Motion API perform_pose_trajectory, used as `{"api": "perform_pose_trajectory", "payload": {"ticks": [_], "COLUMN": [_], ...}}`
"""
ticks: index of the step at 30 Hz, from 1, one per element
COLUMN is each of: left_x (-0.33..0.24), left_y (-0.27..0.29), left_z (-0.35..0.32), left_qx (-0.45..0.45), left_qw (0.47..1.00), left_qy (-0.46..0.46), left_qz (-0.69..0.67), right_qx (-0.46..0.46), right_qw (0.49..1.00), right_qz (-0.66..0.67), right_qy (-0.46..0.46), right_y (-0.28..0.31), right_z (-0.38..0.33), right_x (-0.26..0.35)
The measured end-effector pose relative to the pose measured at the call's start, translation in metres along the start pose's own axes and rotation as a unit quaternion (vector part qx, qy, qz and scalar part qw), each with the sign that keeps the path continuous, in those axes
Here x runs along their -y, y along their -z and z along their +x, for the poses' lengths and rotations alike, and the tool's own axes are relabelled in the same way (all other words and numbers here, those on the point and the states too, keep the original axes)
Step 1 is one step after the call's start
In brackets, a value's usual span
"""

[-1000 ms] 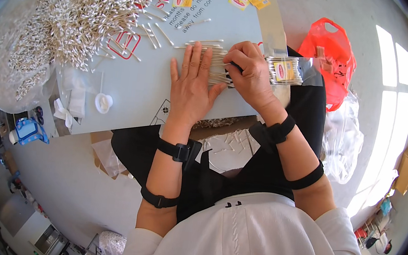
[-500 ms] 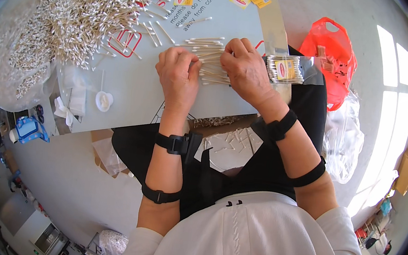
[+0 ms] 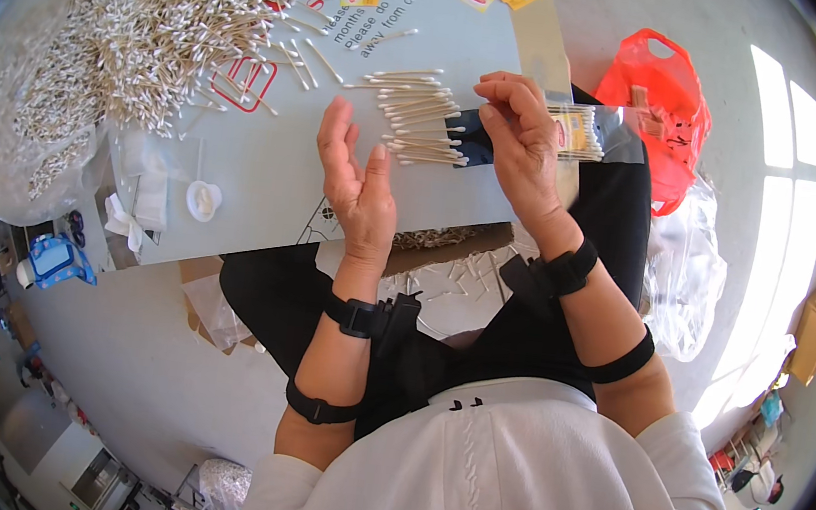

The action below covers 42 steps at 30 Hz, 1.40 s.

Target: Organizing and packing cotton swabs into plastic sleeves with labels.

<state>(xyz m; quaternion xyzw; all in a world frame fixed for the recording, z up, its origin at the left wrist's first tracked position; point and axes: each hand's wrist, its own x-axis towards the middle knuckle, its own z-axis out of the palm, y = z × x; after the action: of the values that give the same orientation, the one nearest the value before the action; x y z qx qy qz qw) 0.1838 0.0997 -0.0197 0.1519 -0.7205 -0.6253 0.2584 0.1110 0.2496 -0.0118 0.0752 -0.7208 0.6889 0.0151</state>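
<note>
Packing step, by my reading: swabs go from a small batch into a clear packet. Tabletop (image 3: pixel 266 173) carries one big heap of cotton swabs (image 3: pixel 151 34), far out beyond the left hand, too many to count. One red plastic bag (image 3: pixel 662 103) sits to the outside of the right hand. One batch of loose swabs (image 3: pixel 419 115), roughly twenty, lies between the two hands, just ahead of the left fingertips. Right hand (image 3: pixel 521 142) pinches one clear packet (image 3: pixel 578 133), partly filled with swabs. Left hand (image 3: pixel 357 174) is released, palm open, holding nothing. Next move likely calls for gathering the batch evenly and aligning the tips with the packet mouth.
</note>
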Motion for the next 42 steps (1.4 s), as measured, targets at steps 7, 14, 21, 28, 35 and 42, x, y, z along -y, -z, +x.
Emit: {"api": "perform_pose_trajectory", "payload": {"ticks": [7,14,21,28,35,42], "left_x": [0.001,0.003,0.005,0.007,-0.002,0.001], "left_y": [0.007,0.003,0.003,0.011,0.003,0.002], "left_z": [-0.01,-0.021,-0.01,-0.006,-0.017,-0.02], "left_qx": [0.098,0.104,0.094,0.134,0.141,0.139], "left_qw": [0.943,0.905,0.926,0.905,0.894,0.898], "left_qy": [-0.123,-0.162,-0.158,-0.169,-0.205,-0.196], "left_qz": [0.294,0.38,0.329,0.366,0.372,0.368], "right_qx": [0.069,0.104,0.119,0.154,0.207,0.277], "right_qw": [0.963,0.927,0.917,0.915,0.9,0.886], "right_qz": [-0.235,-0.303,-0.326,-0.329,-0.358,-0.356], "right_qy": [0.117,0.193,0.195,0.177,0.136,0.105], "right_y": [0.007,0.009,0.009,0.009,0.011,0.016], "right_z": [-0.026,-0.013,-0.011,-0.005,0.001,0.011], "right_x": [-0.003,-0.011,-0.017,-0.015,-0.016,-0.005]}}
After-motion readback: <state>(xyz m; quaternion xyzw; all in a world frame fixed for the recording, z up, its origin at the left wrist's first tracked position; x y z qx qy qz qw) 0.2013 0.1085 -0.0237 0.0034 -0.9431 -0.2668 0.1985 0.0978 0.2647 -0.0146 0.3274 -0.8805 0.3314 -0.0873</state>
